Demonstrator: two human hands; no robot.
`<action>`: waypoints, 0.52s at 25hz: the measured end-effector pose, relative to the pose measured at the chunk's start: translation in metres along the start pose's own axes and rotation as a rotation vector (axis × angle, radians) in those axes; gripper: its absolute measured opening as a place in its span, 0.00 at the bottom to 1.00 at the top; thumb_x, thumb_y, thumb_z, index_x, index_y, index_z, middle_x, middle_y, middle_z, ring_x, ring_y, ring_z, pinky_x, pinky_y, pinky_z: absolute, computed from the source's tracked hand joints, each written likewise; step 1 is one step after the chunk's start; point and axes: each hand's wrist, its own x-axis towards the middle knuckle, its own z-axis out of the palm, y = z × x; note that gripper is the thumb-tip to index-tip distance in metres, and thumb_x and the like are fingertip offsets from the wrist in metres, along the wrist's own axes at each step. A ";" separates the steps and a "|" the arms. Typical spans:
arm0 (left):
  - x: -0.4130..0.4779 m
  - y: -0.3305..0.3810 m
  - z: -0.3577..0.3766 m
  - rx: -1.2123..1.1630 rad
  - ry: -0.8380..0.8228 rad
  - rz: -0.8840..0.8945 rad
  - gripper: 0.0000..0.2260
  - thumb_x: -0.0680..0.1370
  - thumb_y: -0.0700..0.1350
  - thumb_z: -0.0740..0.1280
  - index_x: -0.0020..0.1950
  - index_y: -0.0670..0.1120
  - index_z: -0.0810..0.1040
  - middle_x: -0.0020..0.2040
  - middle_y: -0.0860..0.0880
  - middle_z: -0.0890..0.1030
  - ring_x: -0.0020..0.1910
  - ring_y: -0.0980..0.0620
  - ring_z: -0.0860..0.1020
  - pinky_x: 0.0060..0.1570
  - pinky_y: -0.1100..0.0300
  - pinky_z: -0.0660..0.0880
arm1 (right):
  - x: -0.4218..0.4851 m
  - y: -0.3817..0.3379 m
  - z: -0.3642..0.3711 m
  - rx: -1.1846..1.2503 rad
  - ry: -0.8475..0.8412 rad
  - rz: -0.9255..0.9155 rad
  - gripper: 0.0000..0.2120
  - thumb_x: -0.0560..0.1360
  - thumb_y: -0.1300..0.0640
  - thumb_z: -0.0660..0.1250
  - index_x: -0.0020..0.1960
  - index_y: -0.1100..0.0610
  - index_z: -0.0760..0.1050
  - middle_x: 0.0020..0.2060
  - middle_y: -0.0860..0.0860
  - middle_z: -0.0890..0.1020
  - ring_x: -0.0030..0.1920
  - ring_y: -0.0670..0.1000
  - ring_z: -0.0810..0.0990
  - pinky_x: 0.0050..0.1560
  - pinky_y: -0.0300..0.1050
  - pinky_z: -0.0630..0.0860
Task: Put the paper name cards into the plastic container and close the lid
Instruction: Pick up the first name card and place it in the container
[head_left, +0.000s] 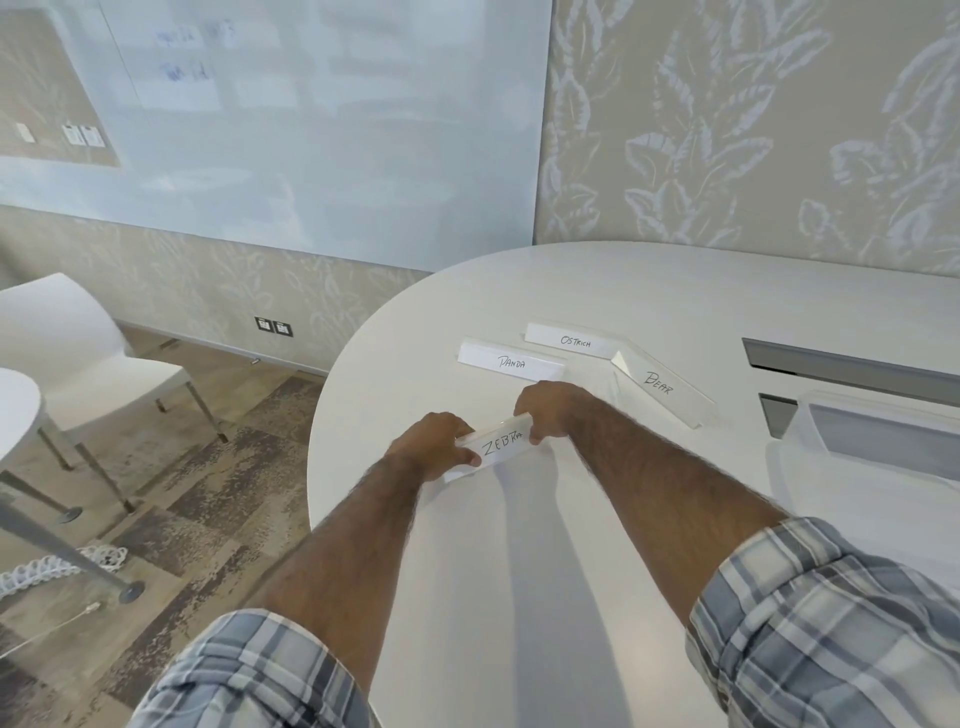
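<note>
While both hands are clamping the ZEBRA card (500, 442), the left hand (434, 446) is pinching one end and the right hand (546, 409) the other. Beyond the grip, PANDA card (511, 360) is standing close; bare desk (519, 571) lies nearer, container (878, 431) far right.

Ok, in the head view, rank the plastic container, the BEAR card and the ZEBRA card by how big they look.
1. Plastic container, largest, though cut off at the right edge.
2. BEAR card.
3. ZEBRA card, but both hands, left hand and right hand, cover its ends, so 2 and 3 are unsure.
</note>
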 end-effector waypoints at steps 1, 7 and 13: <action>0.000 -0.001 0.001 0.009 0.006 0.000 0.11 0.67 0.54 0.74 0.47 0.53 0.83 0.43 0.55 0.82 0.45 0.52 0.80 0.40 0.58 0.75 | 0.000 -0.001 0.002 0.008 0.023 0.018 0.21 0.70 0.56 0.73 0.63 0.54 0.77 0.61 0.50 0.78 0.62 0.54 0.77 0.57 0.49 0.75; -0.005 0.003 0.003 0.087 0.066 0.014 0.13 0.69 0.54 0.73 0.51 0.50 0.83 0.46 0.51 0.81 0.47 0.49 0.79 0.39 0.58 0.73 | -0.010 -0.008 0.005 0.037 0.092 0.126 0.20 0.67 0.57 0.73 0.59 0.52 0.79 0.55 0.51 0.82 0.56 0.55 0.81 0.49 0.48 0.76; -0.010 0.013 -0.017 0.121 0.112 0.083 0.10 0.72 0.53 0.72 0.51 0.51 0.83 0.45 0.51 0.81 0.46 0.48 0.79 0.38 0.58 0.71 | -0.037 -0.012 -0.006 0.039 0.194 0.188 0.12 0.68 0.58 0.71 0.51 0.53 0.82 0.49 0.52 0.84 0.49 0.56 0.83 0.45 0.47 0.77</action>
